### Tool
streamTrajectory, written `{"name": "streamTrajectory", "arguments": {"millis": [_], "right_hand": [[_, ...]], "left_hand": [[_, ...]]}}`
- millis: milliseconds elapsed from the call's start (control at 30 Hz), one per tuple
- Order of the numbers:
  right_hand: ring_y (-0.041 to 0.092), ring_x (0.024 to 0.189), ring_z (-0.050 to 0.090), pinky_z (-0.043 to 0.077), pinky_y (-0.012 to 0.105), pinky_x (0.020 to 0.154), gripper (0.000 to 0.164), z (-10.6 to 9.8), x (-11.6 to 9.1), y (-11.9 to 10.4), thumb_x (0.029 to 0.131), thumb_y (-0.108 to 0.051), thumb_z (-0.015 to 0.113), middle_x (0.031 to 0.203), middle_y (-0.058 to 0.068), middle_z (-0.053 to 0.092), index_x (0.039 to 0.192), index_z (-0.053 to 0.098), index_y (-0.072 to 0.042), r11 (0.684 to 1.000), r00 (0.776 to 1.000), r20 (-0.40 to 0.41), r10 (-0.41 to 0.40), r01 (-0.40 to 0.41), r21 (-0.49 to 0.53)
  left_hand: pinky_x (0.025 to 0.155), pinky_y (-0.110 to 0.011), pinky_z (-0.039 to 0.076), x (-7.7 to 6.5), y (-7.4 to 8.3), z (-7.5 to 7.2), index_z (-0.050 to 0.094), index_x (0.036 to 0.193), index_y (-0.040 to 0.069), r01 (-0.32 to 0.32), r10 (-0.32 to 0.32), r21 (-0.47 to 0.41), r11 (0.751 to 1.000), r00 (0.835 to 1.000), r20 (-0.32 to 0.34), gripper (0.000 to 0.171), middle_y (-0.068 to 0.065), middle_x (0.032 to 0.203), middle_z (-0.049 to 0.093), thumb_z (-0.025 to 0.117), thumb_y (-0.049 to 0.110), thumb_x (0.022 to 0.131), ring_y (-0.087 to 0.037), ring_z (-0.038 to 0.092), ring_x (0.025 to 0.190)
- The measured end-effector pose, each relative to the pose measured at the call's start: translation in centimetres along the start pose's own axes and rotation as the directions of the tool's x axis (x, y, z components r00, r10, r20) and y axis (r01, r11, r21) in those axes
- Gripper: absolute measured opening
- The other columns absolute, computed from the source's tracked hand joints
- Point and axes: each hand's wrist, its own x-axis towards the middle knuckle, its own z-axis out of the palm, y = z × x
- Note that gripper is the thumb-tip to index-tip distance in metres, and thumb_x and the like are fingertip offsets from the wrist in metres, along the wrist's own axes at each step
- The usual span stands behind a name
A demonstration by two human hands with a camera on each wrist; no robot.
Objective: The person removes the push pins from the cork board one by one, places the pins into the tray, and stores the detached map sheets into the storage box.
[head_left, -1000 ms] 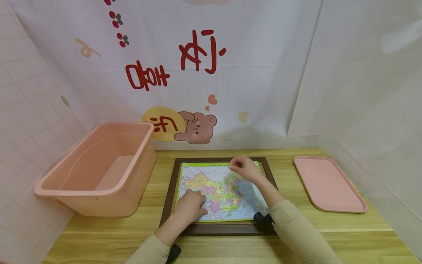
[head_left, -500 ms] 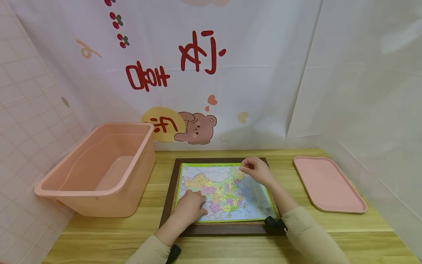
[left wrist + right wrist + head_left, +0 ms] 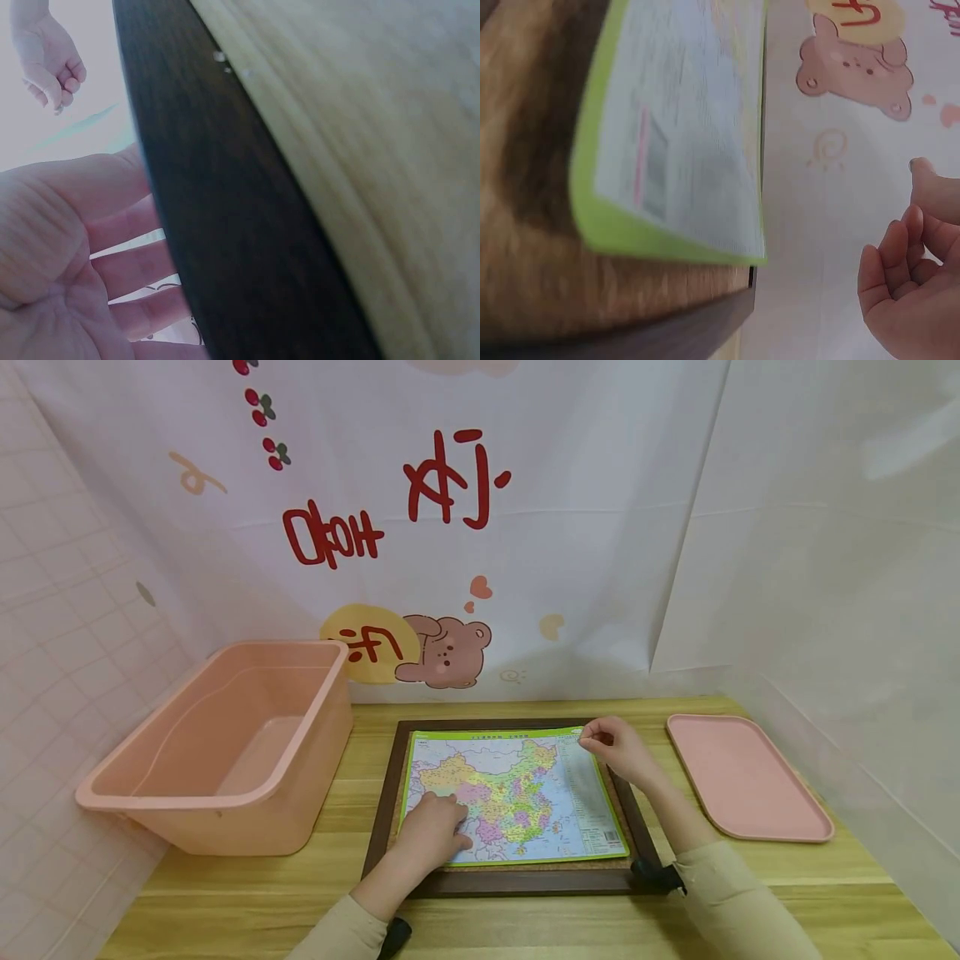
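A map (image 3: pixel 495 760) with a green border lies on a cork board (image 3: pixel 585 865) in a dark brown frame (image 3: pixel 525 883). My left hand (image 3: pixel 431 827) rests on the map's lower left part, fingers extended. In the left wrist view the frame hides that hand's (image 3: pixel 52 262) fingertips. Near the map's far right corner, my right hand (image 3: pixel 618 747) is held with thumb and forefinger together. Its fingers (image 3: pixel 892 262) curl in the right wrist view, where a tiny dark thing (image 3: pixel 912 163) shows at the fingertips, too small to identify. One map corner lifts slightly off the cork.
At the left stands a large pink tub (image 3: pixel 225 735). A shallow pink tray (image 3: pixel 750 777) lies on the right of the wooden table (image 3: pixel 652 927). A white patterned cloth (image 3: pixel 585 527) hangs behind.
My right hand has moved right along the map's far edge to its far right corner, thumb and forefinger still together. My left hand stays in place.
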Motion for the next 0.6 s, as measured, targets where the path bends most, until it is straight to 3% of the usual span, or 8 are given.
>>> {"name": "streamTrajectory", "arguments": {"millis": [167, 367, 600], "right_hand": [[0.017, 0.067, 0.047, 0.04, 0.028, 0.06, 0.011, -1.3, -0.3, 0.3, 0.096, -0.008, 0.065, 0.082, 0.008, 0.056, 0.094, 0.064, 0.003, 0.999, 0.998, -0.041, 0.038, -0.038, 0.015], [0.019, 0.074, 0.048, 0.041, 0.03, 0.064, 0.017, -2.9, -0.9, 0.8, 0.097, -0.017, 0.065, 0.086, 0.007, 0.06, 0.099, 0.065, 0.001, 0.993, 0.992, -0.071, 0.108, -0.111, -0.038], [0.02, 0.077, 0.049, 0.041, 0.029, 0.066, 0.019, -4.3, -2.1, 2.1, 0.098, -0.018, 0.064, 0.089, 0.01, 0.059, 0.1, 0.063, 0.002, 0.989, 0.986, -0.117, 0.121, -0.13, -0.073]], "left_hand": [[0.07, -0.037, 0.053, 0.0, -0.1, 0.1, 0.076, 0.088, 0.006, -0.002, 0.002, -0.001, 1.0, 1.0, -0.007, 0.028, -0.016, 0.104, 0.073, 0.086, 0.028, 0.075, -0.034, 0.064, 0.085], [0.071, -0.037, 0.054, 0.0, -0.1, 0.1, 0.076, 0.09, 0.006, 0.001, -0.001, -0.008, 1.0, 1.0, 0.0, 0.028, -0.016, 0.104, 0.073, 0.085, 0.028, 0.076, -0.035, 0.064, 0.087], [0.074, -0.038, 0.053, 0.0, 0.0, 0.1, 0.076, 0.094, 0.005, 0.0, 0.0, -0.009, 1.0, 1.0, 0.001, 0.031, -0.016, 0.104, 0.073, 0.085, 0.027, 0.076, -0.035, 0.064, 0.089]]}}
